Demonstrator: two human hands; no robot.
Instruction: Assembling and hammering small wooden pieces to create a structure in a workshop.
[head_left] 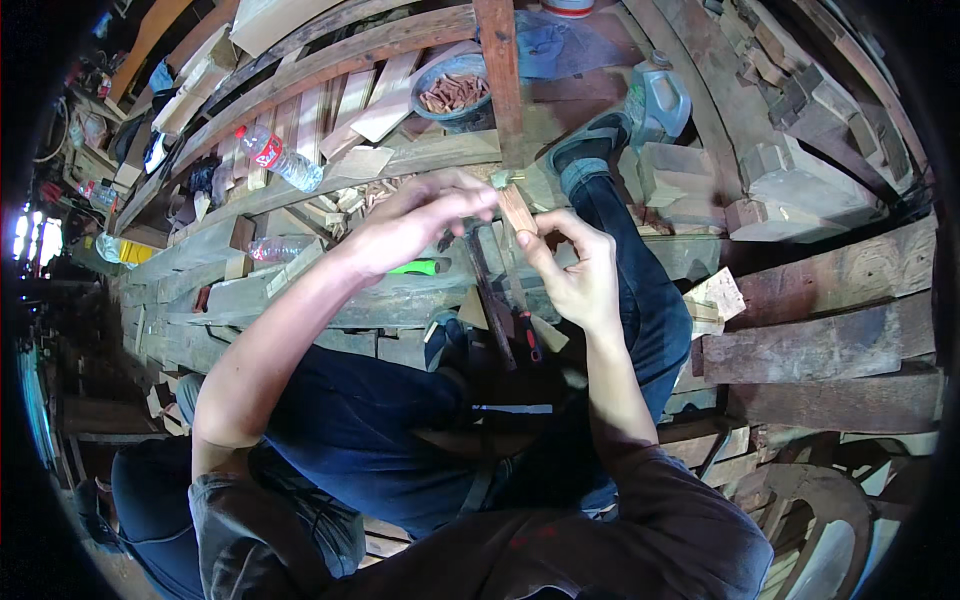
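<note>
My right hand (578, 265) pinches a small reddish-brown wood piece (516, 210) between thumb and fingers, holding it upright and tilted in front of me. A pale greenish bit (500, 180) shows at the wood's far end; I cannot make out what it is. My left hand (425, 218) is raised beside that end, its fingers loosely bent and apart, fingertips close to the wood. Whether they touch it is unclear. Below the hands are a dark bar-like tool (488, 300), a tool with a red and black handle (528, 337) and a bright green handle (420, 267).
A bucket (425, 105) of small wooden pegs stands beyond a beam. A red-labelled plastic bottle (280, 158) lies left of it. A blue jug (662, 100) stands near my right foot. Planks (810, 345) and wood blocks (800, 180) are stacked at right.
</note>
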